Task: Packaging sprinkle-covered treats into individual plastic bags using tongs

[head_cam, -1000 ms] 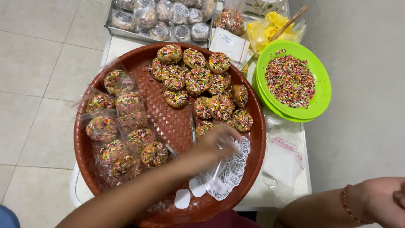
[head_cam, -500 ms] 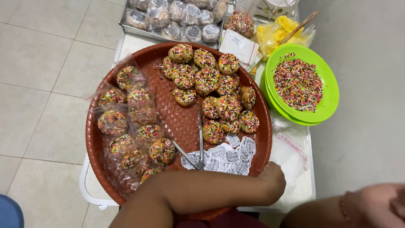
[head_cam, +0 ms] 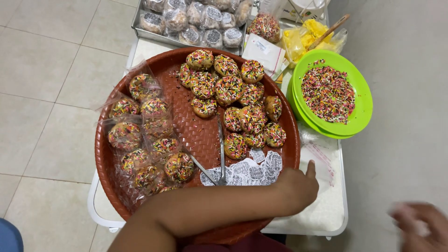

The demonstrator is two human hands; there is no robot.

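Note:
My left arm crosses the near rim of a round red-brown woven tray (head_cam: 140, 196). My left hand (head_cam: 296, 189) rests just past the tray's right rim, one finger raised and touching a stack of clear plastic bags (head_cam: 322, 156); I see nothing held in it. My right hand (head_cam: 417, 226) is a blur at the bottom right, away from the table. Loose sprinkle-covered cookies (head_cam: 228, 88) fill the far and right parts of the tray. Bagged cookies (head_cam: 144, 133) lie on its left side. Metal tongs (head_cam: 220, 154) and white lace-edged stickers (head_cam: 252, 170) lie near the front.
A green plate (head_cam: 361, 109) of sprinkles stands right of the tray. At the back sit a metal tray (head_cam: 140, 32) of wrapped cookies and a yellow bag (head_cam: 305, 39) with a wooden stick. Everything rests on a small white table (head_cam: 326, 219) over a tiled floor.
My left hand has left the stickers inside the tray and swung right, over the rim, to the clear bags. My right hand has shifted at the bottom right and is now blurred.

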